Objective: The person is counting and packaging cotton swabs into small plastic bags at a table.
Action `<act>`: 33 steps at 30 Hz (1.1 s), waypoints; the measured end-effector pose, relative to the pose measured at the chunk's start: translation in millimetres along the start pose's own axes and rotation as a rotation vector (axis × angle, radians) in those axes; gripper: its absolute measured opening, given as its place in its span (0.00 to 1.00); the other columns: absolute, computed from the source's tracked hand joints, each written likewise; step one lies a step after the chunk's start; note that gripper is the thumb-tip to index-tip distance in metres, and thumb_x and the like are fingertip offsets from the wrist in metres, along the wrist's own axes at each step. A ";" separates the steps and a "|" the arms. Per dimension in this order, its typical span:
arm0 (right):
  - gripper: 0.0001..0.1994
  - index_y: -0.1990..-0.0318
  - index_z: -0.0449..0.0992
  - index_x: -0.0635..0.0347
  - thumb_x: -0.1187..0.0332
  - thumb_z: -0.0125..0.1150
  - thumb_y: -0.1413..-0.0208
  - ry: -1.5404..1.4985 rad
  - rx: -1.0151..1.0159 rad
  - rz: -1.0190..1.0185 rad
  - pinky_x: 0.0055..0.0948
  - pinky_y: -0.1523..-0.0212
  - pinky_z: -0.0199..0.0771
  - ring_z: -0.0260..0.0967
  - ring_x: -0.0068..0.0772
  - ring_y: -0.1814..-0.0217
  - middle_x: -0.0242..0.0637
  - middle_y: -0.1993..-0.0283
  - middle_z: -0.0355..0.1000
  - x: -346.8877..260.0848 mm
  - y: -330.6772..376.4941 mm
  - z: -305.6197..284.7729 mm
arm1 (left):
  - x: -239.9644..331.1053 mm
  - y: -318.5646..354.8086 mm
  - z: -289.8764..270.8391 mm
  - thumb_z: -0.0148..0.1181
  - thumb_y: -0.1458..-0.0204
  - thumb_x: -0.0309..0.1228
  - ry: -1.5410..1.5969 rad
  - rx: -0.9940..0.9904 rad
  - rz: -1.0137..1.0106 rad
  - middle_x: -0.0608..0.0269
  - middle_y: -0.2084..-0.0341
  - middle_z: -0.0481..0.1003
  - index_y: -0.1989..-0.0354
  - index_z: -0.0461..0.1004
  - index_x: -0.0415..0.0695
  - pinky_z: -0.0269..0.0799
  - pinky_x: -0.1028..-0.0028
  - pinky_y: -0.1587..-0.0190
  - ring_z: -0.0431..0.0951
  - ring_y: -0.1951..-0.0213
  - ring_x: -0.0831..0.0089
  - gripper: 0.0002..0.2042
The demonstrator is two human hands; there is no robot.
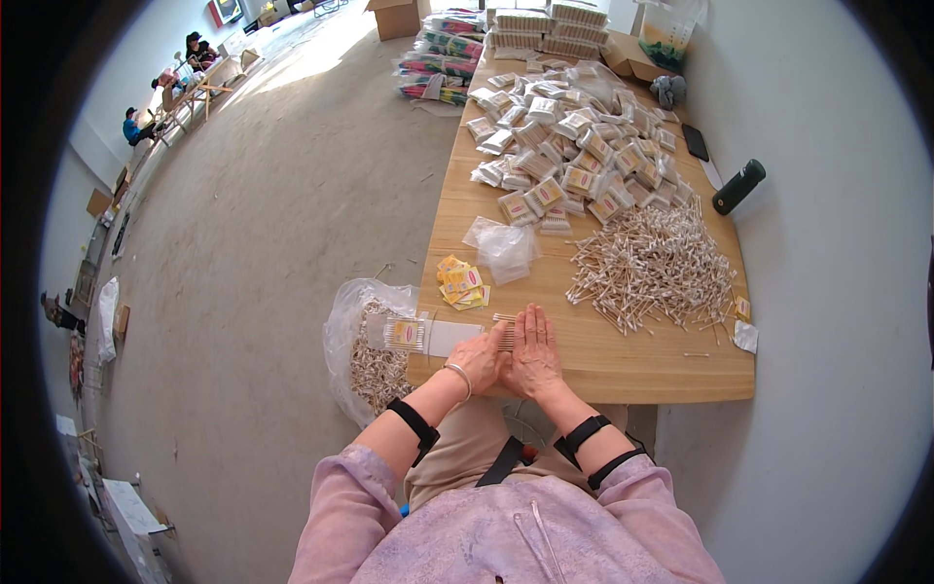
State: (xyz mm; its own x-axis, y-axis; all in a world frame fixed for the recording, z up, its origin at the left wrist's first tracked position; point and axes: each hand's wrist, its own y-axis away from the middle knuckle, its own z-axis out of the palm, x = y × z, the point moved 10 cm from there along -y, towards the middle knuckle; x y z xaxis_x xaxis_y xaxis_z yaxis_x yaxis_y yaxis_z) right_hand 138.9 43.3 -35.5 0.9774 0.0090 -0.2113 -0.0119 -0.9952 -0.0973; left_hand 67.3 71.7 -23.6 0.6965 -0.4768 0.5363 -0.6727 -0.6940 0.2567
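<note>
At the table's near edge, a small row of cotton swabs (505, 333) lies between my hands. My left hand (475, 360) is closed at its left side, its thumb and fingers gripping the swabs. Flat and with its fingers stretched out, my right hand (534, 356) presses against the other side. Left of my left hand lies a white rectangular strip (454, 338). Touching the strip's far end, a clear packet of swabs with a yellow card (405, 334) overhangs the table corner. Yellow-and-white cards (461, 283) and clear empty bags (504, 250) lie just beyond.
Loose cotton swabs (657, 263) form a big heap on the right, with many filled packets (574, 136) behind. A black bottle (739, 187) and a phone (695, 142) stand by the wall. A plastic sack of swabs (377, 375) hangs beside the table's left corner. People sit far off.
</note>
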 end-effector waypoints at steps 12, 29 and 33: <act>0.47 0.36 0.45 0.75 0.43 0.52 0.54 -0.031 -0.014 0.001 0.44 0.30 0.27 0.27 0.51 0.26 0.57 0.31 0.36 -2.0 1.3 -6.8 | -9.7 -10.0 2.6 0.50 0.49 0.28 0.018 0.078 -0.004 0.44 0.55 0.71 0.36 0.48 0.45 0.67 0.60 0.53 0.73 0.54 0.51 0.30; 0.51 0.35 0.39 0.75 0.42 0.54 0.54 -0.032 -0.068 0.008 0.45 0.30 0.26 0.26 0.53 0.26 0.57 0.30 0.33 -5.9 10.8 2.4 | -28.0 -1.4 -24.1 0.48 0.45 0.31 0.466 0.365 -0.165 0.47 0.51 0.69 0.44 0.63 0.42 0.67 0.63 0.52 0.71 0.51 0.55 0.19; 0.49 0.35 0.38 0.75 0.42 0.51 0.51 -0.047 -0.071 0.041 0.45 0.30 0.25 0.24 0.53 0.26 0.57 0.30 0.32 -11.9 9.8 1.9 | -59.0 -8.6 -1.3 0.42 0.40 0.34 1.057 0.675 0.049 0.50 0.41 0.60 0.41 0.60 0.37 0.54 0.70 0.39 0.59 0.39 0.63 0.21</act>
State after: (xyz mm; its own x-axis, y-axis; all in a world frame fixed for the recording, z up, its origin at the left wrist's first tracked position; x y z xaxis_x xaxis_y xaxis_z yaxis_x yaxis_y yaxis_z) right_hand 126.8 33.5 -35.7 0.9653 -0.0291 -0.2594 -0.0353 -0.9992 -0.0193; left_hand 31.6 106.5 -56.4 -0.0766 -0.0611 0.9952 -0.2127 -0.9741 -0.0762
